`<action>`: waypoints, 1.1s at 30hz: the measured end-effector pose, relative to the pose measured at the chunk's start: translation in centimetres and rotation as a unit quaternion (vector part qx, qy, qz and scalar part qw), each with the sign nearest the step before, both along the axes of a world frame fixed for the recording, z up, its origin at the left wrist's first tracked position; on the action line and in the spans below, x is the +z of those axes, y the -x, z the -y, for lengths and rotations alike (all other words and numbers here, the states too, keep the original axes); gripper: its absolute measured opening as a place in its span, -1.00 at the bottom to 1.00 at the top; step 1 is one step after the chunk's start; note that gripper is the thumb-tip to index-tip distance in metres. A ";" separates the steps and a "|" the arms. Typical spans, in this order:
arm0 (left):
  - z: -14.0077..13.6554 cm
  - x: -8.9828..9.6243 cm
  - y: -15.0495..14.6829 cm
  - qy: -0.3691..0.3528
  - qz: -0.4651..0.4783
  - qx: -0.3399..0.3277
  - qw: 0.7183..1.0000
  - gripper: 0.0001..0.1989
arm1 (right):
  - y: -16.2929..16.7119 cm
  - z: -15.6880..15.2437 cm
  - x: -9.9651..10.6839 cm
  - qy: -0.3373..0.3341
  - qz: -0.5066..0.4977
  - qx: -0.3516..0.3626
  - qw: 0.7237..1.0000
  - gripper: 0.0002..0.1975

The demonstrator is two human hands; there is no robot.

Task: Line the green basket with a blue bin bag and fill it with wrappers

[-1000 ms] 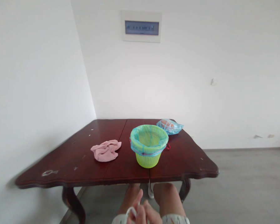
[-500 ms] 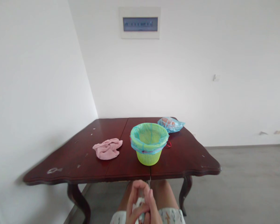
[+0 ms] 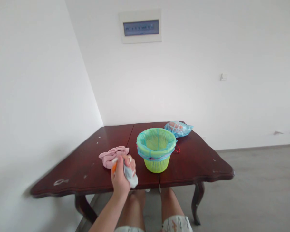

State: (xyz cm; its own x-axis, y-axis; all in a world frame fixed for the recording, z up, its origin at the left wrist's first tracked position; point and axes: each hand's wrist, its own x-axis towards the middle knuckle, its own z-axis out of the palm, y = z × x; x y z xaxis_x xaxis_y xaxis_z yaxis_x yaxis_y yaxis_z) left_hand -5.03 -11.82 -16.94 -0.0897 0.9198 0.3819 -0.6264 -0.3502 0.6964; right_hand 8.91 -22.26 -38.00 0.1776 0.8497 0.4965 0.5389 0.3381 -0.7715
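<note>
My left hand (image 3: 122, 175) is closed around a crumpled white and grey wad (image 3: 130, 176), soft-looking, with an orange patch at its left side. I cannot make out whether it is a wrapper or tissue. The hand is over the table's front edge, just in front of a bunched pink cloth (image 3: 114, 152) and partly covering it. To the right of the hand stands a green plastic basket (image 3: 157, 166), lined with a blue plastic bag (image 3: 156, 154) folded over its rim. My right hand is out of view.
A dark red wooden table (image 3: 195, 161) stands against the white wall. At its back right lies a blue plastic bag (image 3: 178, 129) with something orange-brown inside. A red loop (image 3: 177, 149) lies beside the basket. My knees are under the table's front edge.
Both hands were together low over my lap with the white thing between them. My left hand has moved up and left to the table edge with it; the right hand has left the view.
</note>
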 end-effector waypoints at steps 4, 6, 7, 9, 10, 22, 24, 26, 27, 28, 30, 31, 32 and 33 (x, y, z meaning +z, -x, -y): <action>-8.1 6.2 -1.5 -0.129 -0.011 0.138 0.982 -0.34 | -2.1 -3.0 2.2 0.067 0.009 0.041 0.997 -0.50; -11.3 7.1 -2.7 -0.189 -0.129 0.152 0.961 -0.30 | -3.2 -3.9 2.7 0.088 0.016 0.048 0.995 -0.46; -12.6 7.2 -3.2 -0.215 -0.223 0.152 0.938 -0.28 | -3.8 -4.2 2.9 0.097 0.020 0.050 0.994 -0.50; -14.2 6.7 -3.9 -0.238 -0.459 0.120 0.848 -0.29 | -5.0 -4.9 3.2 0.111 0.028 0.053 0.992 -0.62; -14.8 6.3 -4.0 -0.232 -0.564 0.090 0.787 -0.31 | -5.6 -5.2 3.4 0.115 0.030 0.055 0.991 -0.68; -11.5 1.9 2.5 -0.411 -0.637 0.050 0.650 -0.20 | -8.9 3.0 -1.8 0.033 -0.146 -0.021 0.989 -0.87; -10.7 -0.8 3.9 -0.445 -0.596 0.144 0.652 -0.23 | -10.1 3.5 -1.4 0.011 -0.123 -0.035 0.992 -0.80; -10.6 -3.5 4.9 -0.455 -0.563 0.234 0.648 -0.55 | -11.9 2.4 0.4 -0.032 -0.069 -0.039 0.996 -0.77; -10.7 -4.6 5.2 -0.456 -0.557 0.264 0.642 -0.67 | -12.9 1.3 1.8 -0.059 -0.032 -0.035 0.997 -0.78; -10.9 -5.6 5.4 -0.454 -0.560 0.282 0.632 -0.72 | -13.7 0.0 3.4 -0.092 0.004 -0.035 0.995 -0.81; -11.4 -6.8 5.4 -0.454 -0.582 0.298 0.605 -0.73 | -14.7 -2.7 6.7 -0.160 0.071 -0.041 0.984 -0.83; -11.5 -7.1 5.2 -0.457 -0.589 0.307 0.592 -0.75 | -14.8 -3.9 8.2 -0.190 0.103 -0.042 0.976 -0.80; -11.6 -7.2 5.0 -0.458 -0.590 0.321 0.582 -0.80 | -14.6 -5.1 9.5 -0.215 0.136 -0.040 0.966 -0.76; -11.5 -7.2 4.7 -0.456 -0.587 0.337 0.578 -0.85 | -14.3 -6.1 10.5 -0.236 0.169 -0.039 0.956 -0.71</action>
